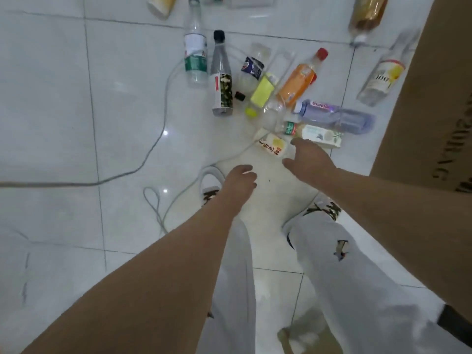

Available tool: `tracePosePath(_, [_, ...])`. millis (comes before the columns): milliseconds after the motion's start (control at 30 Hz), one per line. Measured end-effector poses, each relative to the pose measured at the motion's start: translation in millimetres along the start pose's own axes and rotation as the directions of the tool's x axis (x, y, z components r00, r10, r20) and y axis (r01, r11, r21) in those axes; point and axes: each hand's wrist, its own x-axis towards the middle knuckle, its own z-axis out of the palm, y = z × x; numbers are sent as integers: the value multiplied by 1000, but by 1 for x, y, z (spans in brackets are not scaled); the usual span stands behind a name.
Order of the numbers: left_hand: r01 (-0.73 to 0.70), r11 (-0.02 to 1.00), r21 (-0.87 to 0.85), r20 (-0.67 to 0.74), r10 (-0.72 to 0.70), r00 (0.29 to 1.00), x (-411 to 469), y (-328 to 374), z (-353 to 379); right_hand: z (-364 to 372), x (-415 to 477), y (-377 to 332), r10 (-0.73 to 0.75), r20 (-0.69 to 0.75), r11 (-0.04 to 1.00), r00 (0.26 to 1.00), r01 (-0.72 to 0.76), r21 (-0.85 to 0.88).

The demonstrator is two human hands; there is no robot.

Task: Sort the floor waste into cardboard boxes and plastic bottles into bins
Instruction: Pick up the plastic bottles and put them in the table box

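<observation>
Plastic bottles (297, 83) lie heaped left of the cardboard box (419, 103), likely dumped for sorting. Right hand (310, 157) spread wide over the nearest small bottle (273, 146), ready to grab; left hand (241, 178) loosely curled, empty.

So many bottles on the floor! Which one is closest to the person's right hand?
The small bottle with the yellow-and-white label and red writing, lying just beyond the right hand; the others lie farther off.
</observation>
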Motion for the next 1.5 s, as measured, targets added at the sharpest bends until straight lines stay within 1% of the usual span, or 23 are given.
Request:
tracePosePath(67, [21,999,-43,-14,-22,1000,37,-2,10,19,36,1,-23,-2,999,1000,23,-50])
tracePosePath(167, [-1,997,-72,9,2,1000,78,2,20,44,78,4,-27,2,991,1000,27,-129])
tracePosePath(300, [-48,995,-87,-17,47,999,111,-2,17,83,115,7,-82,-8,969,997,78,-233])
tracePosePath(367, [-40,995,-87,-28,38,999,121,-9,12,99,124,8,-75,-12,970,997,70,-234])
tracePosePath(467, [-48,998,-29,-38,47,998,128,-21,6,114,124,19,-67,15,994,998,68,-89])
tracePosePath(567, [-64,998,23,-23,65,998,115,-28,5,116,98,44,44,125,997,991,-51,51])
tracePosePath(667, [-47,996,73,2,47,999,79,-22,10,108,47,67,168,172,958,971,-201,202])
tracePosePath(767, [-80,989,123,18,79,997,31,-1,18,84,-11,73,227,151,891,962,-268,366])
tracePosePath(833, [-116,984,134,24,113,993,-8,23,24,53,-46,64,251,92,814,964,-262,518])
tracePosePath(900, [-165,974,155,-1,167,986,-57,56,26,7,-80,43,248,10,742,969,-197,641])
tracePosePath(967, [-230,961,152,-37,238,971,-119,98,22,-57,-119,11,204,-81,699,976,-87,710])
tracePosePath(1033, [-299,944,142,-75,311,947,-194,144,15,-129,-165,-22,117,-153,654,981,39,755])
tracePosePath(1133, [-451,888,95,-122,460,880,-313,211,6,-242,-250,-66,-6,-293,598,956,238,765])
tracePosePath(1233, [-573,819,-35,-182,559,809,-432,266,4,-342,-347,-99,-87,-441,531,893,416,738])
tracePosePath(1300, [-641,755,-137,-192,615,765,-503,291,8,-392,-410,-110,-107,-536,488,837,514,705])
tracePosePath(1400, [-714,665,-218,-123,707,696,-586,324,22,-449,-485,-114,-97,-658,467,747,618,632])
tracePosePath(1500, [-784,584,-211,-39,796,604,-642,358,45,-488,-539,-105,-55,-749,445,660,688,573])
